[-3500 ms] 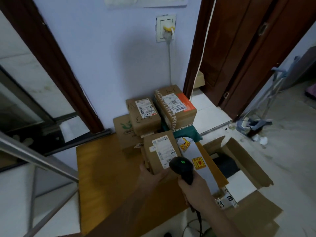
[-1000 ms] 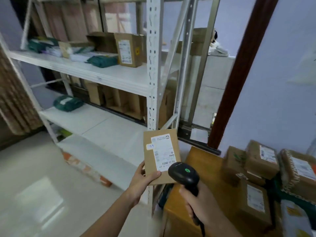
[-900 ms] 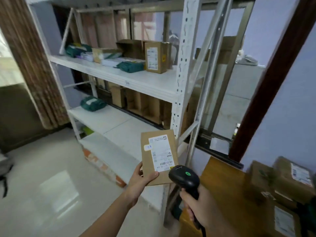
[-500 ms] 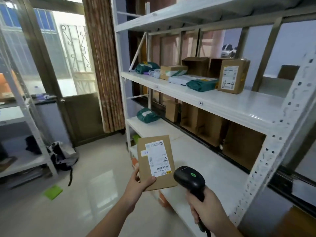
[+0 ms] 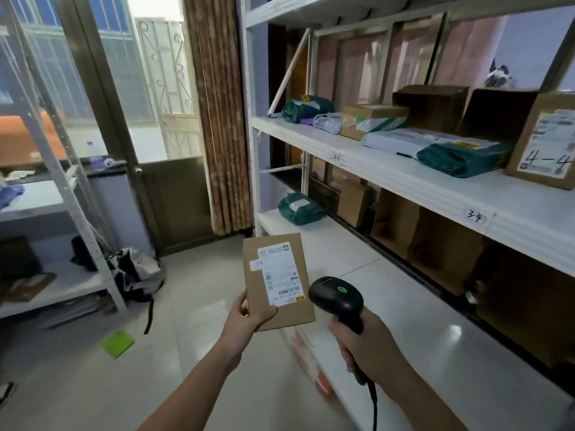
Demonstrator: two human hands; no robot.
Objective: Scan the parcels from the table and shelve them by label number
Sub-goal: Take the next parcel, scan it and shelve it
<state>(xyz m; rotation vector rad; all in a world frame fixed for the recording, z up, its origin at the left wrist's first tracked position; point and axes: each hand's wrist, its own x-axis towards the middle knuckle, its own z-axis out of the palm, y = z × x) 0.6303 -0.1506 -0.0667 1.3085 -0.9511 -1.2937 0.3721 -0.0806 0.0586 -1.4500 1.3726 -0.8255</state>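
Observation:
My left hand [image 5: 247, 315] holds a flat brown cardboard parcel [image 5: 253, 287] upright by its lower corner, its white shipping label and a small handwritten sticker facing me. My right hand [image 5: 364, 343] grips a black barcode scanner [image 5: 336, 298] with a green light on top, just right of the parcel and a little lower. Both are in front of the white metal shelf unit [image 5: 389, 178] on the right, whose edges carry handwritten tags such as "3-4" [image 5: 474, 216].
The middle shelf holds green mailer bags [image 5: 460, 157], white packets and a brown box marked "4-4" [image 5: 544, 144]. A green bag [image 5: 298, 208] and brown boxes sit on the lower shelf. Another rack [image 5: 53, 188], a bag on the floor [image 5: 137, 272] and a door stand left.
I have turned left from the parcel table to the shelves, carrying the parcel and scanner. The table has left the view and the shelves are now closer.

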